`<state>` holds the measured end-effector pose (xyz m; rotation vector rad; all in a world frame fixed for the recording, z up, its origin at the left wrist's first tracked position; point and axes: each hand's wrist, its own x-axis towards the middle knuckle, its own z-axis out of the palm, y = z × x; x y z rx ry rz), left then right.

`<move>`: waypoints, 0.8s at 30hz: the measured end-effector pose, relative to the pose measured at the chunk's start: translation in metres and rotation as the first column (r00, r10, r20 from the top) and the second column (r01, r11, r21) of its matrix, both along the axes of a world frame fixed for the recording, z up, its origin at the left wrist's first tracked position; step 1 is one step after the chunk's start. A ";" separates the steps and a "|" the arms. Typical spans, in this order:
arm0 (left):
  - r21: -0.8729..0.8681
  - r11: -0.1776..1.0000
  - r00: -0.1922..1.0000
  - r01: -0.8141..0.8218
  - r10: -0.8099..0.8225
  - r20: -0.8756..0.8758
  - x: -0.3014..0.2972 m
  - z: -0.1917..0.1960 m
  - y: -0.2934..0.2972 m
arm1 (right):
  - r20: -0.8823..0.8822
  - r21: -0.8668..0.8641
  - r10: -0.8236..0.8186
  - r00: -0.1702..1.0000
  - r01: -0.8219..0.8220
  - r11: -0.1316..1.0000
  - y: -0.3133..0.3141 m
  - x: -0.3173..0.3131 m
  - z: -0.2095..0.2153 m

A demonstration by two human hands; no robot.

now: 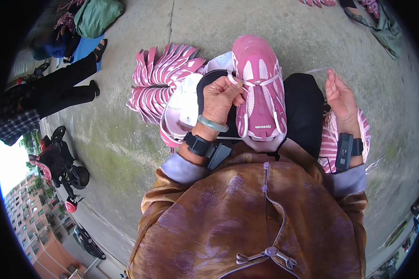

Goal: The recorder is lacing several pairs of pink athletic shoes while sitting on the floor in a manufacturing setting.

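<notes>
A pink and white shoe upper (260, 100) rests between my knees, its toe pointing away from me. A white shoelace (269, 81) crosses the front of its lacing area. My left hand (222, 96) is closed at the upper's left edge, pinching a loop of the lace between thumb and fingers. Out to the right, my right hand (340, 96) is raised, with the lace's far end at its fingertips. A thin stretch of lace shows just left of those fingers; part of it is lost against my dark trousers.
Fanned stacks of pink uppers (165, 76) lie on the concrete at my left, beside white-lined ones (184, 104). More pink uppers with loose laces (365, 135) sit by my right knee. Other people (56, 90) are at the far left, near a parked motorbike (60, 160).
</notes>
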<state>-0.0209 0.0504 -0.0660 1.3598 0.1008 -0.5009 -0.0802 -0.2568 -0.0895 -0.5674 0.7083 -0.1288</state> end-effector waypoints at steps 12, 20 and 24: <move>-0.002 0.999 0.991 -0.051 0.051 0.125 -0.001 -0.010 -0.004 | -0.070 -0.450 0.348 0.935 -0.341 0.826 0.071 0.009 0.025; 0.120 0.984 0.947 -0.132 0.089 0.308 -0.004 -0.017 -0.008 | 0.002 -0.385 0.403 0.915 -0.372 0.845 0.101 0.015 0.017; 0.126 0.981 0.938 -0.149 0.099 0.333 -0.004 -0.022 -0.007 | -0.022 -0.380 0.446 0.895 -0.421 0.824 0.107 0.013 0.021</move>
